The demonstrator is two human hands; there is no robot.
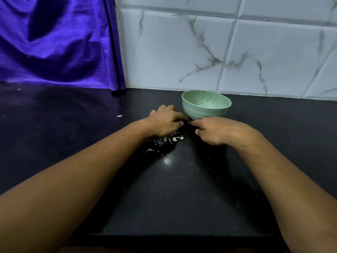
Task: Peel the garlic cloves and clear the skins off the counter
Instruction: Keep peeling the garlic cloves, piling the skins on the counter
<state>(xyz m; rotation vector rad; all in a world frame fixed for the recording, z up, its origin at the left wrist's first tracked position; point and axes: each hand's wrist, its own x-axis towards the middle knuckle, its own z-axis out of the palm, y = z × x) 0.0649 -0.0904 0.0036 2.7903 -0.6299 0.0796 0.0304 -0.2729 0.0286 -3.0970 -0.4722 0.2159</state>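
Location type: domestic kitchen. Identifying features:

The work surface is a dark, speckled polished-stone bench (pixel 173 189) with a square front edge. The bench runs back to a wall faced with glossy white marble-pattern wall tiles (pixel 182 52), which form a splashback and meet the bench at a sealed joint. A pale green speckled bowl (pixel 206 106) stands on the bench near the tiles. Thin white papery skins (pixel 164 141) lie in a small heap on the bench. A purple satin cloth (pixel 54 42) hangs at rear left, down to bench level.

Green bowl (pixel 200 112) before marbled wall tiles (pixel 182 52), purple cloth (pixel 60 42) leftward.
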